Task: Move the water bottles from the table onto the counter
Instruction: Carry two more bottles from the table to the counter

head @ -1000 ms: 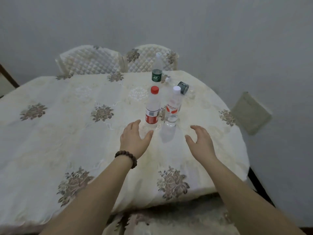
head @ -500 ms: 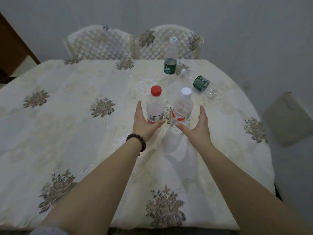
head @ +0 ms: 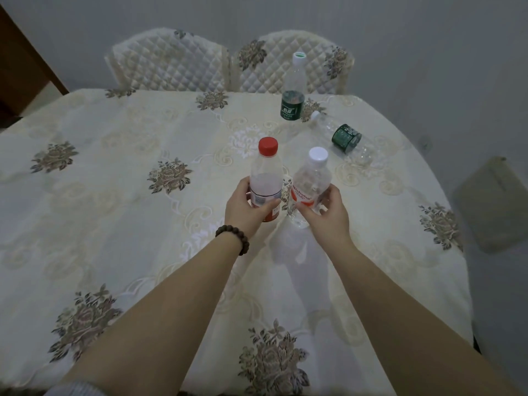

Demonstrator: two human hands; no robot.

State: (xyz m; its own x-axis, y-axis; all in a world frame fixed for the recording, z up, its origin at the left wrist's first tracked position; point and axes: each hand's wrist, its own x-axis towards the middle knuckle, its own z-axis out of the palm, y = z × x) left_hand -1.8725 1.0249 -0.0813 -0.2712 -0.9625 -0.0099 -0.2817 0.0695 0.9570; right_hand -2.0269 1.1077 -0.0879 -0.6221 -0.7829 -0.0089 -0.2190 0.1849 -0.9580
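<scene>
Several water bottles stand or lie on the table point(head: 114, 195), which has a cream floral cloth. My left hand point(head: 245, 208), with a bead bracelet at the wrist, grips the red-capped bottle point(head: 266, 172) around its lower half. My right hand point(head: 325, 212) grips the white-capped bottle point(head: 313, 175), which leans slightly left. Farther back stands an upright bottle with a green label point(head: 293, 90). A second green-labelled bottle point(head: 341, 135) lies on its side to the right of it. No counter is in view.
Two chairs with quilted covers, one on the left point(head: 168, 61) and one on the right point(head: 294, 64), stand behind the table against a grey wall. A beige pad point(head: 494, 204) lies on the floor at the right. Dark wooden furniture point(head: 20, 67) shows at the far left.
Both hands went from open beside the two near bottles to gripping them, left on the red-capped one, right on the white-capped one. The camera has moved closer to the table.
</scene>
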